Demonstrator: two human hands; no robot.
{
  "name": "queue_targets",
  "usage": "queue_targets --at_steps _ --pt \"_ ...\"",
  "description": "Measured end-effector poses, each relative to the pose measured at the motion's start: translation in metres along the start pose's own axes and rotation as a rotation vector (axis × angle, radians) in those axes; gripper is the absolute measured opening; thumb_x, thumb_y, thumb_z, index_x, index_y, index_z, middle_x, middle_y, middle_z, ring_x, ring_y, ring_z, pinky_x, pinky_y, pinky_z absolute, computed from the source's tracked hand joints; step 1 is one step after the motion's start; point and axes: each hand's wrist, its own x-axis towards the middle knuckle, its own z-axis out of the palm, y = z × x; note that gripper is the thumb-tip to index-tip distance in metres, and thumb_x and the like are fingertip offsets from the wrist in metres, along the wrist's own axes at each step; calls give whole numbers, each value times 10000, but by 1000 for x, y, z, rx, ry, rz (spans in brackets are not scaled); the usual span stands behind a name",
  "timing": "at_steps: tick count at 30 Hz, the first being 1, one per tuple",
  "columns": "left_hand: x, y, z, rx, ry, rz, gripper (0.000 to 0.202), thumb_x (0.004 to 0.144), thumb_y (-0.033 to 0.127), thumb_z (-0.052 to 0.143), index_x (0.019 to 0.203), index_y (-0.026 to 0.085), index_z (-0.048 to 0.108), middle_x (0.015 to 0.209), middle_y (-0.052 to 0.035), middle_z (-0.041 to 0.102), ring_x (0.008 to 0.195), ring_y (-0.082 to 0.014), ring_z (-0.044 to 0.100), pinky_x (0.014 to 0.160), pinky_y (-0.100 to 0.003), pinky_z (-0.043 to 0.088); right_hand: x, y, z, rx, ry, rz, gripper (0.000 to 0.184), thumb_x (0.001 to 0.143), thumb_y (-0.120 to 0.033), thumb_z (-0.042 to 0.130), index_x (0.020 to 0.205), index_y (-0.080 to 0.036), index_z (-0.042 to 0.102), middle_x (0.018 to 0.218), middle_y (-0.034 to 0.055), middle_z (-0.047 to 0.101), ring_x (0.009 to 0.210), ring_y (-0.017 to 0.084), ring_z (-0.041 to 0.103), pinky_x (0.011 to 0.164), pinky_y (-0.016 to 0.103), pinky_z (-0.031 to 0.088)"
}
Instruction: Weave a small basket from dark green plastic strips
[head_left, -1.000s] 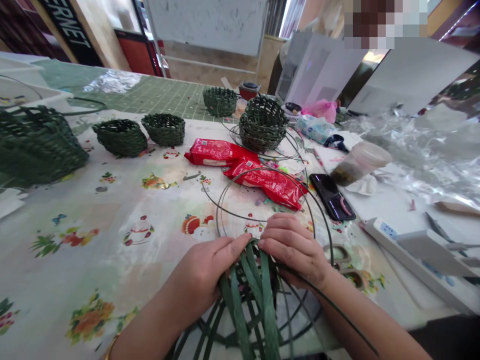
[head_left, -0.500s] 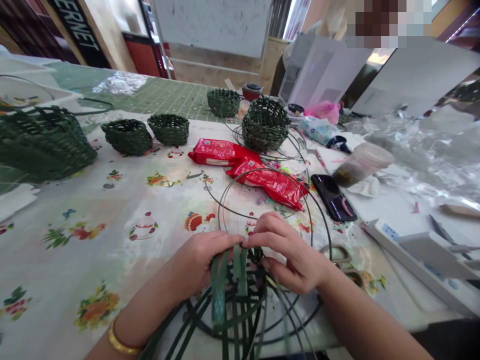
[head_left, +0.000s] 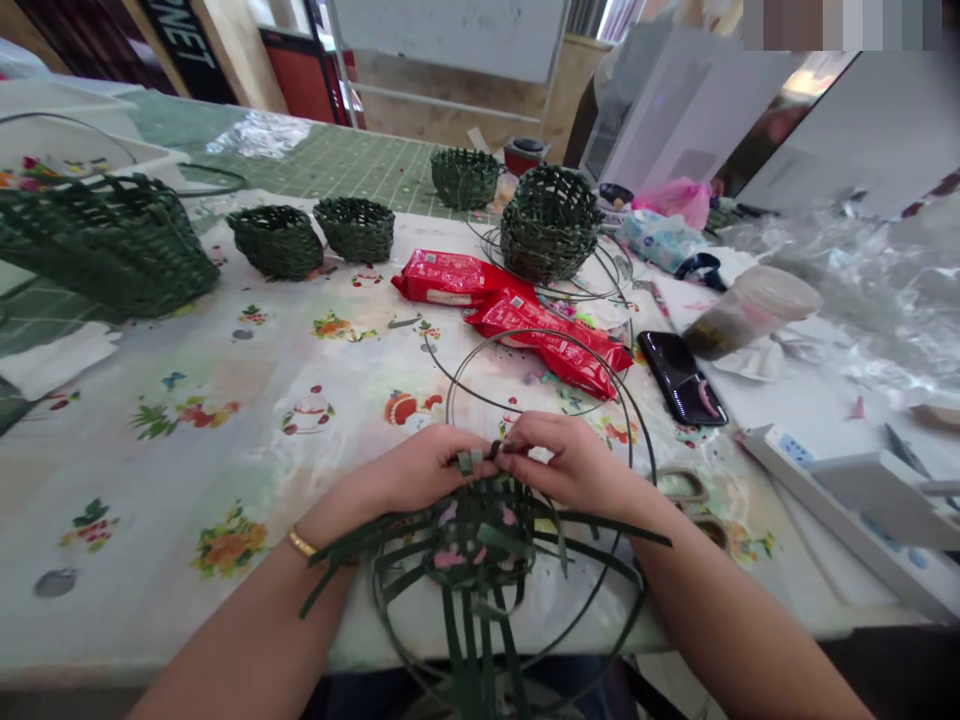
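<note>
Now the left hand [head_left: 416,470] and right hand [head_left: 566,462] pinch green strips [head_left: 471,461] at the far edge of a flat woven basket base [head_left: 469,545], with long ends pointing all ways.

The left hand [head_left: 409,470], with a gold bangle [head_left: 302,544] at its wrist, and the right hand [head_left: 566,462] pinch dark green strips together above a half-woven basket [head_left: 472,540]. Its loose strips splay across a floral tablecloth [head_left: 150,480]. A thin wire hoop [head_left: 540,332] lies just beyond the hands, and scissors [head_left: 682,487] lie near the right forearm. Farther off stand woven green baskets [head_left: 551,225] and red snack packets [head_left: 450,277].
</note>
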Motion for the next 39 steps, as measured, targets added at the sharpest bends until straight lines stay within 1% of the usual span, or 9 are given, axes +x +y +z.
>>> queue_targets --at_steps 4,12,16,19,23,28,31,34,39 --pt "1 -4 0 15 -14 4 276 855 332 459 827 147 662 778 -10 662 698 -130 547 650 -222 411 1 2 2 -59 17 34 103 818 -230 516 738 -166 527 686 11 537 613 113 491 566 221 363" --pt "-1 1 -2 3 23 9 261 854 318 465 856 152 666 780 -6 663 713 -125 555 657 -214 409 0 3 -2 -31 132 10 135 737 -152 535 626 -178 461 601 -27 454 563 94 434 524 209 317" --pt "-1 -4 -1 7 24 -31 278 857 336 451 790 147 644 723 6 636 672 -117 537 626 -215 393 1 9 -2 158 144 100 154 758 -219 573 628 -168 508 588 -26 463 549 91 430 511 214 327" --pt "1 -8 -1 23 74 -83 279 843 347 462 730 151 625 683 12 619 655 -123 535 627 -227 392 4 17 1 450 34 272 195 762 -322 611 674 -160 548 582 -32 465 533 86 417 489 212 328" --pt "3 -7 -1 36 71 -88 263 841 336 459 774 157 640 706 14 641 660 -127 551 634 -235 399 6 22 7 761 -44 451 251 710 -372 676 722 -148 564 616 -39 487 533 69 429 486 195 340" --pt "1 -1 -5 37 127 -48 264 835 342 474 810 155 658 743 4 666 692 -131 575 678 -243 433 6 12 8 1067 -112 678 257 716 -376 680 804 -159 574 679 -28 557 585 82 521 537 201 448" --pt "-1 1 -8 13 198 1 265 832 358 491 824 155 660 784 -9 676 734 -134 590 697 -238 457 7 4 9 1238 -118 741 241 739 -383 652 814 -164 586 725 -6 600 622 113 579 556 237 506" --pt "-3 1 -8 3 227 23 266 838 363 489 815 161 660 837 -10 686 770 -130 601 715 -228 474 8 0 11 1294 -109 759 202 749 -347 642 828 -166 597 731 1 622 615 120 599 532 234 521" --pt "-2 -7 -4 67 353 8 260 830 372 503 760 171 652 808 4 682 782 -130 605 736 -235 484 8 -1 13 1198 -57 735 209 811 -372 555 841 -169 595 733 28 645 609 133 616 521 229 514"
